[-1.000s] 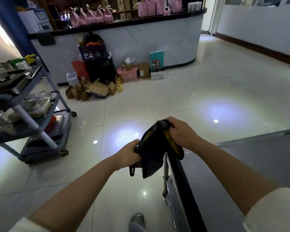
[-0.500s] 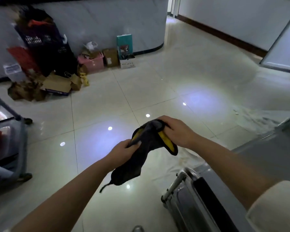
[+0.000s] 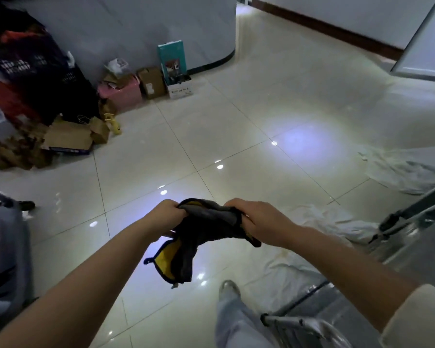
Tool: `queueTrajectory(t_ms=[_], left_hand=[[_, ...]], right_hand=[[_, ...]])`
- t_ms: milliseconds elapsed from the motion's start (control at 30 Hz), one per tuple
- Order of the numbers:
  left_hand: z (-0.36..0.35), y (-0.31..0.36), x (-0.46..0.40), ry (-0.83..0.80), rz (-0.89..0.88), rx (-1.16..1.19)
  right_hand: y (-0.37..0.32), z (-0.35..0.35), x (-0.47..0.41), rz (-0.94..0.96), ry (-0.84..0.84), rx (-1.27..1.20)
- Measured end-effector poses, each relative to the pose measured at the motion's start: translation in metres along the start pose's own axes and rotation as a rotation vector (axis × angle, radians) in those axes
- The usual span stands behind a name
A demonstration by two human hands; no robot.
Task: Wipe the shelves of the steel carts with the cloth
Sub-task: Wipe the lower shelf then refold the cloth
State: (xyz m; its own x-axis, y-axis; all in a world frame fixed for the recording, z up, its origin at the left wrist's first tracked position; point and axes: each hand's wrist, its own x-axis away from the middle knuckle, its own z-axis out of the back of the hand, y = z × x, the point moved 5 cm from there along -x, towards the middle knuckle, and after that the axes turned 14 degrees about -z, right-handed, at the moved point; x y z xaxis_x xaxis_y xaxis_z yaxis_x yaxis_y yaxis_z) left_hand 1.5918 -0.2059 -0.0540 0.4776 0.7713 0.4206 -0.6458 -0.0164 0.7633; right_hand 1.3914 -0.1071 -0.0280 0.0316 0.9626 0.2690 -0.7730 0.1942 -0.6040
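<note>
We hold the cloth (image 3: 206, 232), dark grey with a yellow underside, bunched in mid-air between both hands: our left hand (image 3: 166, 217) clenches one end, our right hand (image 3: 256, 222) grips the other. Judging from this, we are refolding it; a flat pad would likely wipe best. Just right of the cloth stands a steel cart (image 3: 409, 237), its shelf near our right forearm. Beyond the cloth lies glossy tiled floor (image 3: 186, 146), then cardboard boxes (image 3: 68, 136) against a curved counter (image 3: 141, 28), well clear of us.
</note>
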Motion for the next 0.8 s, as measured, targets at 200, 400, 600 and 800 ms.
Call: queueTrajectory(t_ms=[200,400,600,800], left_hand=[[0.036,0.031,-0.083,-0.057,-0.103,0.207],[0.067,0.108,-0.180,-0.082,-0.282,0.124],[0.063,0.187,-0.272,-0.439,-0.459,0.085],[0.030,0.269,-0.362,-0.821,-0.642,0.038]], right_hand=[[0.031,0.008,-0.096,0.085,-0.057,0.141],[0.056,0.066,-0.176,0.055,-0.055,0.160],[0.111,0.167,-0.228,-0.197,0.252,-0.035],[0.158,0.220,-0.263,-0.390,0.244,-0.173]])
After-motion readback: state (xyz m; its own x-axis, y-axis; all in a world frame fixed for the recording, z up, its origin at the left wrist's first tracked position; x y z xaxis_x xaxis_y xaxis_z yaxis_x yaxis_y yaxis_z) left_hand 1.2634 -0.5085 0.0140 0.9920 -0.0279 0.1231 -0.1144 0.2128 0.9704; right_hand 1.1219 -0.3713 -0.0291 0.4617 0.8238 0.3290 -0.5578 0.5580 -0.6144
